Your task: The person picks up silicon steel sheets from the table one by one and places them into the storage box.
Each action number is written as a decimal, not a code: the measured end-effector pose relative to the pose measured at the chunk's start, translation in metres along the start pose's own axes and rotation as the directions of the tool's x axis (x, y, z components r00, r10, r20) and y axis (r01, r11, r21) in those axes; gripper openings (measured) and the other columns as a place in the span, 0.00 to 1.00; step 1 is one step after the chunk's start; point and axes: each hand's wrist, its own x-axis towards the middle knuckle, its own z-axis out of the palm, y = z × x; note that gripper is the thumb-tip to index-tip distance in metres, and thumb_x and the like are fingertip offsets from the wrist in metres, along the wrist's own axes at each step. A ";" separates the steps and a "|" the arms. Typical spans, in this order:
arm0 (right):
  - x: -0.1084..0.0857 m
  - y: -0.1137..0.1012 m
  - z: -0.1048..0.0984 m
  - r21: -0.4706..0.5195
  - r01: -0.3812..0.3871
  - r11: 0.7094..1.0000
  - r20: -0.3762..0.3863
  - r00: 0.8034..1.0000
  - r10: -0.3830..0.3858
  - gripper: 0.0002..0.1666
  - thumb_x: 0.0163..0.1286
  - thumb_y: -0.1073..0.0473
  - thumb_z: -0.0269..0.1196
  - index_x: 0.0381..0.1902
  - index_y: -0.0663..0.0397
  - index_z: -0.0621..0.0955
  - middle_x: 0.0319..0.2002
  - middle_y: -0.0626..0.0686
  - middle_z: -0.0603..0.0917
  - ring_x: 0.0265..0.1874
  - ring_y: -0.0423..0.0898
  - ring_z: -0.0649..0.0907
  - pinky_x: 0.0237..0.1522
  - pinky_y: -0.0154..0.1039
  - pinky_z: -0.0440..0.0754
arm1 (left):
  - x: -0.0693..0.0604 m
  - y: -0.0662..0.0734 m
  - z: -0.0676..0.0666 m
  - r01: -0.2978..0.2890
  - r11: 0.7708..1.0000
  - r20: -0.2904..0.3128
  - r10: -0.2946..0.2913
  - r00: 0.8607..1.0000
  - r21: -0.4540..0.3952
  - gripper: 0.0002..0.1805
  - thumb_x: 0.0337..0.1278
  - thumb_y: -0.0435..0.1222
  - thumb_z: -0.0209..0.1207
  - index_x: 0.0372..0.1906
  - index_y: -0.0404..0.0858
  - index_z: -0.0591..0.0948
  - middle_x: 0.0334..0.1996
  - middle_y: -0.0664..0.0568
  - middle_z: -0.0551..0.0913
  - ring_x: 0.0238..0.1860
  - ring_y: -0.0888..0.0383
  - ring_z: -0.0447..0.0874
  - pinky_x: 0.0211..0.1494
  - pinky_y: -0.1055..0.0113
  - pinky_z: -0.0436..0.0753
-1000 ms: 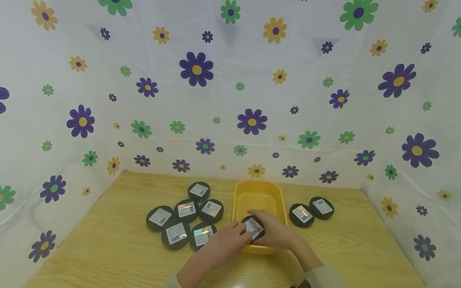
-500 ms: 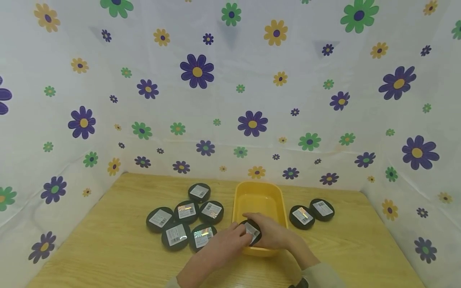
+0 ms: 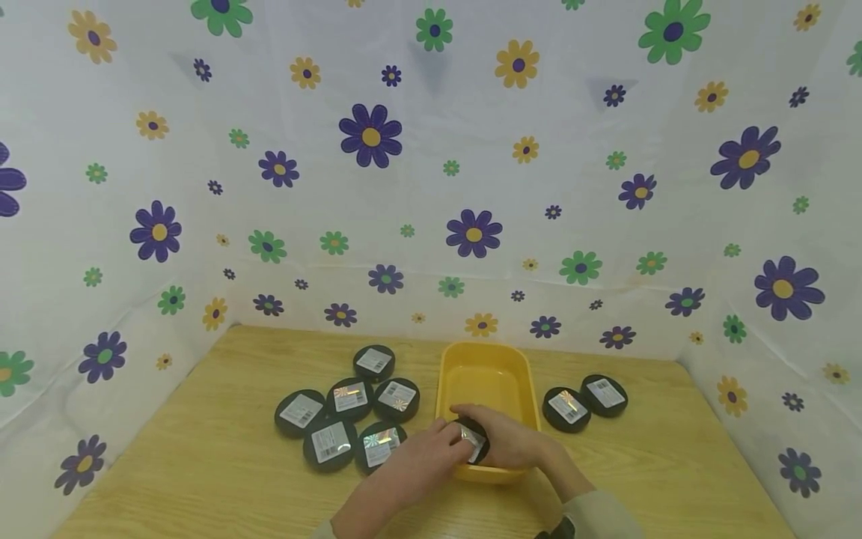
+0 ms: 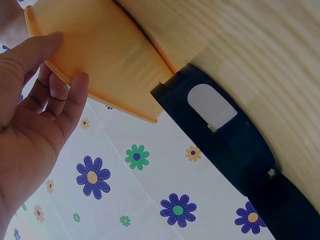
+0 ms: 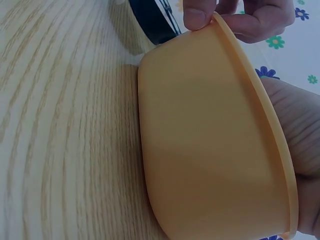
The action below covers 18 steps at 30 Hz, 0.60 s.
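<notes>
A yellow tray (image 3: 494, 474) stands on the table. My left hand (image 3: 424, 460) grips its left rim; in the left wrist view the hand's (image 4: 40, 102) thumb lies on the outer wall of the tray (image 4: 107, 55), fingers around the edge. A black round container (image 3: 480, 442) with a white label is in my right hand (image 3: 515, 442), low over the front part of the tray, partly covered by my left fingers. In the right wrist view the tray wall (image 5: 210, 130) hides the container and most of my right hand (image 5: 297, 130).
Several black labelled containers (image 3: 330, 443) lie grouped left of the tray, one (image 3: 381, 445) close to my left forearm. Two others (image 3: 567, 409) lie side by side to its right. A flowered white cloth (image 3: 404, 187) hangs behind the wooden table (image 3: 202, 449) and along both sides.
My right hand and the container in it have moved slightly down and toward the tray's front left. The container is tilted differently, and my left hand has stayed nearly in place.
</notes>
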 end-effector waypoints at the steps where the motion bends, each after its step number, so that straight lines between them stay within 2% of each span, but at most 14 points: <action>1: 0.001 0.001 0.000 0.014 -0.009 1.000 0.009 1.000 0.009 0.44 0.60 0.57 0.73 0.71 0.59 0.66 0.65 0.57 0.74 0.62 0.51 0.75 0.66 0.48 0.71 | 0.000 -0.001 0.000 -0.003 1.000 -0.005 0.003 1.000 0.006 0.14 0.46 0.33 0.70 0.35 0.47 0.77 0.34 0.57 0.75 0.35 0.60 0.73 0.34 0.76 0.74; 6: 0.001 0.003 -0.001 0.074 -0.017 0.997 0.045 0.999 0.014 0.43 0.62 0.57 0.72 0.71 0.58 0.66 0.64 0.55 0.74 0.61 0.50 0.75 0.66 0.46 0.71 | -0.001 -0.001 0.001 -0.006 1.000 -0.015 0.006 1.000 0.010 0.13 0.46 0.33 0.71 0.34 0.47 0.77 0.33 0.57 0.75 0.34 0.60 0.74 0.34 0.76 0.74; 10: 0.002 0.004 -0.002 0.100 -0.013 0.995 0.067 0.998 0.007 0.42 0.63 0.59 0.71 0.71 0.58 0.65 0.64 0.55 0.74 0.60 0.51 0.76 0.66 0.47 0.71 | -0.001 0.000 -0.001 0.017 1.000 0.013 -0.017 1.000 -0.025 0.12 0.48 0.32 0.70 0.34 0.47 0.78 0.34 0.57 0.75 0.35 0.60 0.73 0.34 0.77 0.74; 13: 0.002 0.004 -0.003 0.106 -0.026 0.994 0.085 0.996 0.017 0.41 0.64 0.59 0.70 0.71 0.57 0.65 0.64 0.54 0.74 0.60 0.51 0.75 0.66 0.47 0.71 | -0.001 0.000 -0.003 0.026 0.999 0.030 -0.025 0.999 -0.032 0.12 0.50 0.33 0.69 0.35 0.47 0.78 0.34 0.57 0.75 0.35 0.60 0.73 0.34 0.77 0.74; 18: 0.003 0.005 -0.005 0.096 -0.044 0.994 0.116 0.993 0.032 0.40 0.65 0.56 0.69 0.72 0.54 0.66 0.66 0.51 0.73 0.62 0.48 0.74 0.67 0.47 0.69 | 0.000 0.000 -0.002 0.021 0.999 0.023 -0.020 1.000 -0.035 0.11 0.51 0.33 0.69 0.34 0.47 0.77 0.34 0.57 0.75 0.35 0.60 0.73 0.32 0.77 0.74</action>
